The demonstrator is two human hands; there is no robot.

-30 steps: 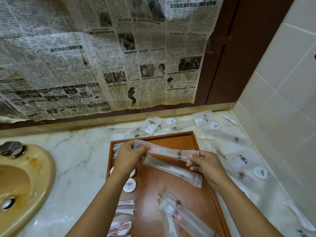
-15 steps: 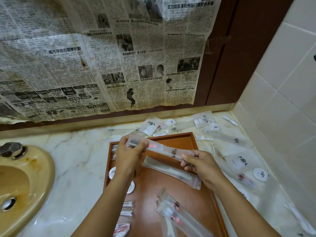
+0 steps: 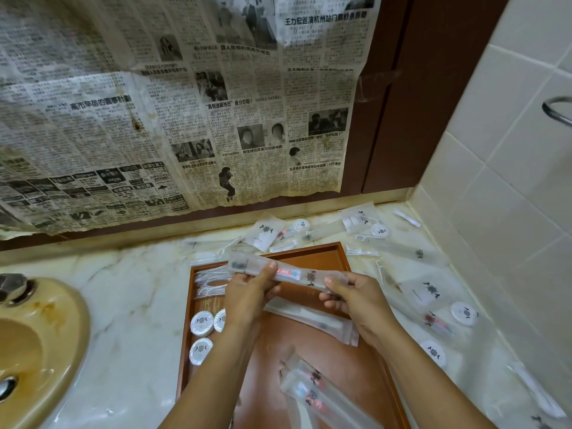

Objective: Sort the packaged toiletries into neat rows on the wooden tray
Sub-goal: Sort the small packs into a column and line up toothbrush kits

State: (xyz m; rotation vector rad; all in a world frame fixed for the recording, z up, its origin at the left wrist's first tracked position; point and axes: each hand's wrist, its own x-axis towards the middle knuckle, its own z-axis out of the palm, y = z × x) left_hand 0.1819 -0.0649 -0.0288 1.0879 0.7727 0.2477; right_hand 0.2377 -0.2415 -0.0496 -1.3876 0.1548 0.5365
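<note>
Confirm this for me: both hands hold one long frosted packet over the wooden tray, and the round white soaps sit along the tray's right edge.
Not quite. In the head view the round soaps sit along the tray's left edge, not the right. The rest stands: the left hand and right hand each grip an end of one long frosted packet above the tray.

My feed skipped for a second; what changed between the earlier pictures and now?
Both hands, left hand and right hand, still hold the long toothbrush packet by its ends, now lifted slightly toward the far end of the wooden tray. Nothing was let go. The packets on the tray and counter stayed put.
</note>
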